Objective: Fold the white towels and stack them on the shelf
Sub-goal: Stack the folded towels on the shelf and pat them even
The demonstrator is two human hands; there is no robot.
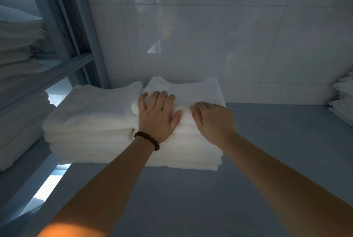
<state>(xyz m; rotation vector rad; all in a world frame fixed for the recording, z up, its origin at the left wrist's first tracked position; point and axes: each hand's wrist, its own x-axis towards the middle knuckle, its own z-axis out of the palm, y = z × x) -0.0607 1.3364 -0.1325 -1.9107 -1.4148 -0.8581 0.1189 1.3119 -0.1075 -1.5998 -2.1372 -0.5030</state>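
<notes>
Two stacks of folded white towels stand side by side on the grey-blue shelf [267, 141] against the tiled wall. The left stack [91, 114] is untouched. On the right stack [191, 91] lies the top folded towel, and both hands are on its near edge. My left hand [158, 116], with a dark bead bracelet at the wrist, lies flat with fingers spread and presses on the towel. My right hand [212, 120] rests beside it with fingers bent down over the towel's front edge; whether it grips the cloth is hidden.
A metal rack [72, 45] stands at the left with more folded white linen [19, 45] on its levels. Another pile of white linen [343, 101] sits at the far right edge of the shelf. The tiled wall [210, 36] closes the back.
</notes>
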